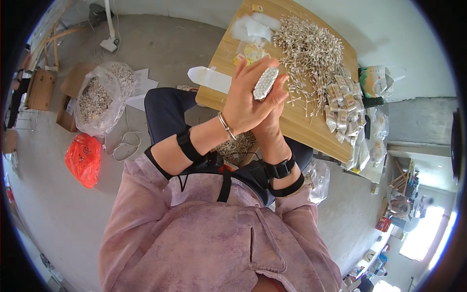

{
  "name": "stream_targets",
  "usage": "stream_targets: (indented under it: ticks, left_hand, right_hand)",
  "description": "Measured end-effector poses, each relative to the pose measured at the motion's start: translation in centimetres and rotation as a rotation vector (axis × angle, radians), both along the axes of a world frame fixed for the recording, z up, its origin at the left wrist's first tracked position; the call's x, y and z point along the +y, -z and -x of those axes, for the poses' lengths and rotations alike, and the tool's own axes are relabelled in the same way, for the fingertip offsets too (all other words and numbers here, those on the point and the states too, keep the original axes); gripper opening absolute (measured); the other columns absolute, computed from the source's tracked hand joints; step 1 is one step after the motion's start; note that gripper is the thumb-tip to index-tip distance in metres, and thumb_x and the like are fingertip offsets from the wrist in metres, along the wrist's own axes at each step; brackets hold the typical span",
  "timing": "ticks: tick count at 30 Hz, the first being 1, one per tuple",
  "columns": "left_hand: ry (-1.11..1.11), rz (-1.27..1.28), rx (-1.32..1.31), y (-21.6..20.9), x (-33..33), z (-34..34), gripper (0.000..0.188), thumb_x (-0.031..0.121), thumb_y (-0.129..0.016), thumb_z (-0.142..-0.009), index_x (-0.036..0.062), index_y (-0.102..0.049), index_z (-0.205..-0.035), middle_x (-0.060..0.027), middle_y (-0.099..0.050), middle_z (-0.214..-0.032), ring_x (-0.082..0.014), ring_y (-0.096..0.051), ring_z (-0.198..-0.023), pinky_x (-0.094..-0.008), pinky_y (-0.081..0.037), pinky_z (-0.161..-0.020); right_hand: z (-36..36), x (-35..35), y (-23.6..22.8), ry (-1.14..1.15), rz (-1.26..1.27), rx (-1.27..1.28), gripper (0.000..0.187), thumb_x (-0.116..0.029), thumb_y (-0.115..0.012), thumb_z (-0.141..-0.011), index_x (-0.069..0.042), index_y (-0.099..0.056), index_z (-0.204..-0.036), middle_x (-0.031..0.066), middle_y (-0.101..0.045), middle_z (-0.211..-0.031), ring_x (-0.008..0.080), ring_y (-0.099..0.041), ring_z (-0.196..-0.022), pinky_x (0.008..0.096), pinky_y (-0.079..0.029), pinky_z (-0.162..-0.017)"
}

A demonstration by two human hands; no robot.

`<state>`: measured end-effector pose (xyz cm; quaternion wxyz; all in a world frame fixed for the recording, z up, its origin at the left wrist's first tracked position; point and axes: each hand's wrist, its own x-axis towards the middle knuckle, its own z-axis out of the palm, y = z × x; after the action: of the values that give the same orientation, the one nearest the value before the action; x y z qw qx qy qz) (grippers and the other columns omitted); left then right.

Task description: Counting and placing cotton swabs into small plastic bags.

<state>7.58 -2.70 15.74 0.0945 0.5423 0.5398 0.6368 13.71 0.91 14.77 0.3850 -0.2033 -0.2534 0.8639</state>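
A tight bundle of cotton swabs (pixel 266 83) sits between my two hands, its white tips showing as a packed oval. My left hand (pixel 243 100), with a bracelet at the wrist, wraps it from the left. From the right, my right hand (pixel 273 109) closes on the same bundle, its thumb near the tips. Both hands are raised in front of the near left part of the wooden table (pixel 311 132). Beyond them a large heap of loose cotton swabs (pixel 311 46) covers the tabletop. The lower part of the bundle is hidden by my palms.
Small filled packs (pixel 343 104) pile up at the table's right edge. Clear plastic bags (pixel 253 27) and a white card strip (pixel 209 78) lie at its left. On the floor stand a clear bag of swabs (pixel 95 100) and a red bag (pixel 83 160); a white cable (pixel 129 145) coils nearby.
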Motion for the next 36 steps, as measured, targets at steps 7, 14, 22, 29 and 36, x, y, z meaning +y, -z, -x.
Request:
stream_targets:
  ticks: [7,14,22,29,36]
  left_hand:
    - [-0.073,-0.085,-0.061,0.0,0.7,-1.1,0.042,0.029,-0.063,-0.085,0.0058,-0.055,-0.120,-0.0064,-0.060,-0.116,-0.0246,-0.048,-0.119,-0.0467,-0.018,-0.107]
    - [-0.009,-0.032,-0.105,-0.1,0.3,-1.0,0.048,0.033,-0.063,-0.085,0.0074,-0.053,-0.124,-0.0069,-0.057,-0.124,-0.0241,-0.046,-0.123,-0.0458,-0.016,-0.108]
    - [0.092,-0.056,-0.067,-0.1,0.6,-0.4,0.054,0.036,-0.062,-0.084,0.0088,-0.049,-0.129,-0.0069,-0.056,-0.125,-0.0231,-0.041,-0.127,-0.0460,-0.013,-0.110]
    - [-0.035,-0.084,0.029,-0.5,0.5,-0.3,0.050,0.032,-0.068,-0.080,0.0087,-0.054,-0.122,-0.0078,-0.060,-0.118,-0.0251,-0.046,-0.122,-0.0467,-0.017,-0.108]
    - [-0.217,-0.032,-0.088,-2.0,-0.2,-1.2,0.029,0.022,-0.068,-0.082,0.0046,-0.065,-0.105,-0.0093,-0.068,-0.099,-0.0163,-0.064,-0.095,-0.0386,-0.028,-0.105]
  right_hand:
    - [-0.5,0.0,0.4,0.066,-0.048,-0.021,0.054,-0.052,-0.032,-0.096,-0.004,-0.049,-0.115,0.0074,-0.056,-0.110,0.0174,-0.055,-0.099,0.0322,-0.046,-0.085]
    - [-1.1,-0.5,0.5,0.098,-0.102,-0.029,0.057,-0.053,-0.032,-0.095,-0.003,-0.049,-0.115,0.0077,-0.057,-0.108,0.0174,-0.056,-0.097,0.0318,-0.047,-0.084]
    - [-0.9,0.7,0.7,0.140,-0.155,-0.049,0.060,-0.055,-0.032,-0.094,-0.002,-0.049,-0.115,0.0080,-0.057,-0.106,0.0174,-0.057,-0.095,0.0314,-0.048,-0.082]
    - [-0.6,0.6,0.9,0.178,-0.210,-0.063,0.062,-0.057,-0.032,-0.093,-0.002,-0.050,-0.116,0.0083,-0.058,-0.105,0.0173,-0.058,-0.093,0.0311,-0.049,-0.080]
    - [-0.6,0.8,0.7,0.275,-0.377,-0.093,0.058,-0.052,-0.033,-0.095,0.001,-0.052,-0.110,0.0071,-0.059,-0.095,0.0152,-0.059,-0.083,0.0274,-0.050,-0.071]
